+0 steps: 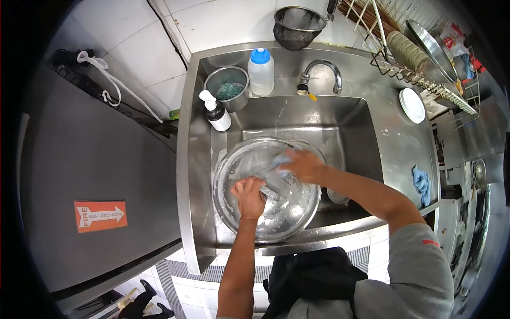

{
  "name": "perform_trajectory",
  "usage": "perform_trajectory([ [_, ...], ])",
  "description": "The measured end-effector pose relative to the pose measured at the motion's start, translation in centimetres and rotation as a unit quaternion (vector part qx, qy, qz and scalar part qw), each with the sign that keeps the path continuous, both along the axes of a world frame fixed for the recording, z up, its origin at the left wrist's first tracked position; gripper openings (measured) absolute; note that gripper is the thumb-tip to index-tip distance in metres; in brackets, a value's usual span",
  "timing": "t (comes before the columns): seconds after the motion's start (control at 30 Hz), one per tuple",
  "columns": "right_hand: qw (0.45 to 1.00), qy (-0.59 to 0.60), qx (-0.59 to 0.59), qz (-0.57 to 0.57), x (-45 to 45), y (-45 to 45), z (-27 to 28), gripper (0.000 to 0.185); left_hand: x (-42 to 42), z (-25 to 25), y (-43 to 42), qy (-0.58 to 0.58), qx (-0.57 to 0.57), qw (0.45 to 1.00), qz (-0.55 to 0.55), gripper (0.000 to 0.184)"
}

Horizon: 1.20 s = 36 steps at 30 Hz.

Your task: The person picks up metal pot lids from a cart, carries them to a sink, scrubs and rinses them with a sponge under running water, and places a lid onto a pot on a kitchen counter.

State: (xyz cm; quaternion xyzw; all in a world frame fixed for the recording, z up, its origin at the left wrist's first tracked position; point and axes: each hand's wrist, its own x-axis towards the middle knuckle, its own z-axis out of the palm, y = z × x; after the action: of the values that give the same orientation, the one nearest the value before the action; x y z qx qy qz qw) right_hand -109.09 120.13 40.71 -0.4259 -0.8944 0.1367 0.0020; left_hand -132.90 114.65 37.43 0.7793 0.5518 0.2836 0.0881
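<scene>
A large round metal lid (pixel 244 218), wet and streaked with suds, lies across the left part of the steel sink (pixel 358 133). My left hand (pixel 248 198) is closed around the metal handle (pixel 270 193) near the lid's middle. On the lid's upper right part, my right hand (pixel 304 166) presses a light blue cloth (pixel 280 161) to the surface; the hand is slightly blurred. Below my right forearm, a round metal piece (pixel 338 195) shows partly in the basin.
Behind the basin stand a faucet (pixel 321 66), a blue-capped bottle (pixel 261 74), a metal pot (pixel 227 80) and a pump bottle (pixel 217 112). White plates (pixel 412 105) and a blue cloth (pixel 421 185) lie right. A wire rack (pixel 419 80) hangs upper right. Another person's legs (pixel 143 303) show lower left.
</scene>
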Motion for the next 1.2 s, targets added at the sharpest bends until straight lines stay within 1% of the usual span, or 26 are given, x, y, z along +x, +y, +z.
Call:
perform_trajectory([
  [0.03, 0.999, -0.037, 0.016, -0.038, 0.6, -0.1, 0.1, 0.039, -0.1, 0.0, 0.1, 0.001, 0.000, 1.000, -0.002, 0.033],
  [0.13, 0.999, -0.016, 0.017, -0.026, -1.2, 0.4, -0.1, 0.038, 0.0, -0.1, 0.1, 0.005, -0.005, 1.000, -0.017, 0.033],
  [0.2, 0.996, 0.084, 0.022, 0.001, -5.5, 2.3, -1.3, 0.034, 0.2, -0.3, 0.2, -0.016, 0.027, 0.999, -0.012, 0.035],
  [0.27, 0.978, 0.166, 0.079, 0.099, -9.2, 4.2, -2.2, 0.033, 0.2, -0.5, 0.2, -0.004, 0.026, 1.000, -0.012, 0.035],
  [0.3, 0.978, 0.169, 0.077, 0.093, -8.8, 4.5, -1.5, 0.033, 0.2, -0.6, 0.2, 0.002, 0.028, 1.000, -0.007, 0.036],
  [0.37, 0.993, 0.091, -0.069, -0.004, -8.2, 4.1, 1.0, 0.041, 0.1, -0.6, 0.0, -0.006, 0.005, 1.000, -0.015, 0.035],
  [0.43, 0.988, 0.110, -0.047, -0.094, -4.7, 0.7, -0.8, 0.045, 0.2, -0.1, 0.3, -0.021, 0.004, 0.999, -0.023, 0.033],
  [0.47, 0.982, 0.082, -0.080, -0.150, -3.3, -2.4, 0.7, 0.050, 0.2, 0.0, 0.4, -0.028, 0.009, 0.999, -0.022, 0.033],
  [0.5, 0.979, 0.090, -0.076, -0.166, -1.8, -5.9, 0.2, 0.051, 0.0, 0.1, 0.5, -0.029, 0.009, 0.999, -0.031, 0.033],
  [0.53, 0.975, 0.036, -0.122, -0.181, -1.6, -9.4, 1.9, 0.054, 0.0, 0.2, 0.6, -0.028, 0.009, 0.999, -0.039, 0.033],
  [0.6, 0.993, 0.009, -0.101, -0.063, -0.7, -15.5, 0.3, 0.054, 0.0, 0.3, 0.5, -0.036, 0.012, 0.998, -0.041, 0.033],
  [0.63, 0.993, 0.010, -0.100, -0.066, -0.5, -15.3, 0.0, 0.054, 0.0, 0.3, 0.4, -0.037, 0.006, 0.998, -0.042, 0.033],
  [0.7, 0.997, 0.053, -0.032, -0.045, 0.4, -13.5, -0.7, 0.047, 0.1, 0.2, 0.8, -0.036, 0.005, 0.998, -0.043, 0.033],
  [0.77, 0.965, 0.181, 0.045, -0.185, 0.4, -7.9, -1.6, 0.043, 0.2, -0.1, 0.6, -0.051, -0.001, 0.998, -0.042, 0.033],
  [0.8, 0.964, 0.182, 0.040, -0.189, 0.2, -6.6, -3.1, 0.043, 0.2, -0.3, 0.3, -0.049, -0.008, 0.998, -0.045, 0.033],
  [0.83, 0.972, 0.151, 0.063, -0.169, -0.3, -5.3, -3.6, 0.045, 0.3, -0.3, 0.3, -0.053, -0.016, 0.997, -0.044, 0.033],
  [0.87, 0.974, 0.136, 0.029, -0.177, -0.4, -6.3, -3.5, 0.048, 0.2, -0.2, 0.7, -0.058, -0.020, 0.997, -0.047, 0.032],
  [0.9, 0.975, 0.121, -0.004, -0.185, -0.8, -7.2, -2.0, 0.051, 0.3, -0.3, 1.0, -0.059, -0.016, 0.997, -0.052, 0.032],
  [0.97, 0.987, 0.053, -0.076, -0.130, 0.4, -12.8, -0.5, 0.044, 0.0, -0.6, 0.9, -0.077, -0.009, 0.995, -0.063, 0.032],
  [1.0, 0.988, 0.052, -0.073, -0.126, 1.1, -13.6, 0.4, 0.044, -0.2, -0.8, 1.0, -0.078, -0.006, 0.995, -0.059, 0.032],
  [1.07, 0.976, 0.093, -0.132, -0.149, 2.0, -13.6, 1.6, 0.049, -0.2, -1.2, 1.0, -0.098, -0.008, 0.993, -0.071, 0.033],
  [1.1, 0.954, 0.112, -0.136, -0.244, 1.3, -11.6, 1.6, 0.048, -0.2, -1.1, 1.0, -0.101, 0.003, 0.992, -0.072, 0.032],
  [1.17, 0.944, 0.156, -0.056, -0.286, 0.0, -5.4, -0.7, 0.042, -0.3, -0.7, 1.0, -0.092, -0.002, 0.993, -0.069, 0.032],
  [1.2, 0.957, 0.164, 0.002, -0.240, -1.1, -1.7, -1.8, 0.040, -0.1, -0.6, 1.1, -0.087, -0.012, 0.993, -0.073, 0.032],
])
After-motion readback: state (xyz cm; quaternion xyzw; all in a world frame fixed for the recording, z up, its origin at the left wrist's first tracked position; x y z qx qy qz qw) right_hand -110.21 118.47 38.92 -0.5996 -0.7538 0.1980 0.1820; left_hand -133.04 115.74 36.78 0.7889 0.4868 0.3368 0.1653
